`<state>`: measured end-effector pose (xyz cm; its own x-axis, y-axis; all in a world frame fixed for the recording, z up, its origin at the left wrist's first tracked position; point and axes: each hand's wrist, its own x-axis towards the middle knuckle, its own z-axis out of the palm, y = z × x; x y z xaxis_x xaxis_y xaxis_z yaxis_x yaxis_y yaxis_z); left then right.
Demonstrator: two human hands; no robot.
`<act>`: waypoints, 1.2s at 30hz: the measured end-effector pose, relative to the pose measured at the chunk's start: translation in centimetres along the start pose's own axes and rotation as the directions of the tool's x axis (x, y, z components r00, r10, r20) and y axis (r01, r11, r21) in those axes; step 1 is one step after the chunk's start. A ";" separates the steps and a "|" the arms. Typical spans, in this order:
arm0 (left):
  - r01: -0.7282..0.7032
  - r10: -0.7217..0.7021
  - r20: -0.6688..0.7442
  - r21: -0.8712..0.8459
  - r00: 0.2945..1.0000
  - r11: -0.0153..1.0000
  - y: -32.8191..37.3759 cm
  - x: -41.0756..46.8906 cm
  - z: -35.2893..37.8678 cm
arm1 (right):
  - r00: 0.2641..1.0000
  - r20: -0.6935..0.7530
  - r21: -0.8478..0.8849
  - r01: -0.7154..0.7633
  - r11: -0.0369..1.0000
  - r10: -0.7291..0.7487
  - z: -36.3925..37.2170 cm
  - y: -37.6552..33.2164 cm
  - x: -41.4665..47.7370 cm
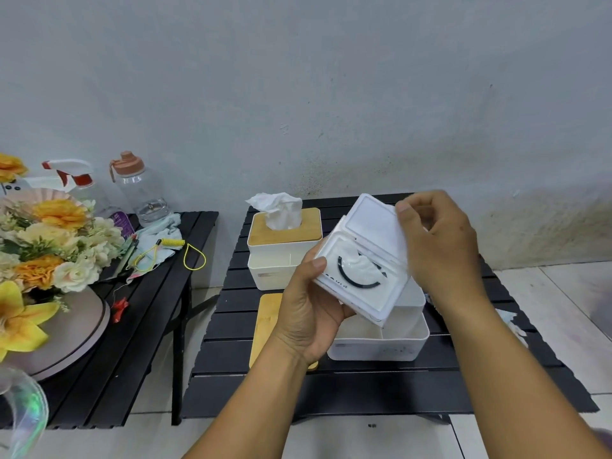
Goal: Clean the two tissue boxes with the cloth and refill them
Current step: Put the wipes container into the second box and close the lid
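Far left of the grip, a flower arrangement sits on a round stand, with a spray bottle and a clear water bottle behind it and a pale cloth lying on the left black table. Just left of the grip, a closed tissue box with a bamboo lid stands on the right black table, a tissue protruding from its slot; a second bamboo lid lies flat below it. The left hand grasps a white tissue pack from its left edge, tilted, flap raised. The right hand pinches the flap's upper right corner. Directly beneath the grip sits the open, lidless tissue box.
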<state>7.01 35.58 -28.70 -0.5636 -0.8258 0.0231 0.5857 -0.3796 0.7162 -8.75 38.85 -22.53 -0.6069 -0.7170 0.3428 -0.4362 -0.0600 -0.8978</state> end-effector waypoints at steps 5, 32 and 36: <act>-0.060 0.060 -0.148 0.009 0.987 0.998 0.2 0.7 -0.6 | 0.962 -0.019 -0.175 0.264 0.949 -0.271 -0.7 -1.4 -0.9; -0.119 0.124 -0.185 0.036 0.975 0.992 -0.1 1.2 -1.4 | 0.930 0.363 -0.355 0.188 0.916 -0.050 1.2 -1.5 -2.2; -0.122 0.128 -0.178 0.046 0.976 0.992 -0.2 1.2 -1.4 | 0.932 0.360 -0.346 0.178 0.921 -0.045 1.2 -1.5 -2.2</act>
<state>7.01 34.06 -29.81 -0.3711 -0.9285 -0.0103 0.6226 -0.2570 0.7391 -5.91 39.69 -22.26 -0.3068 -0.9155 0.2604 -0.7402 0.0575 -0.6700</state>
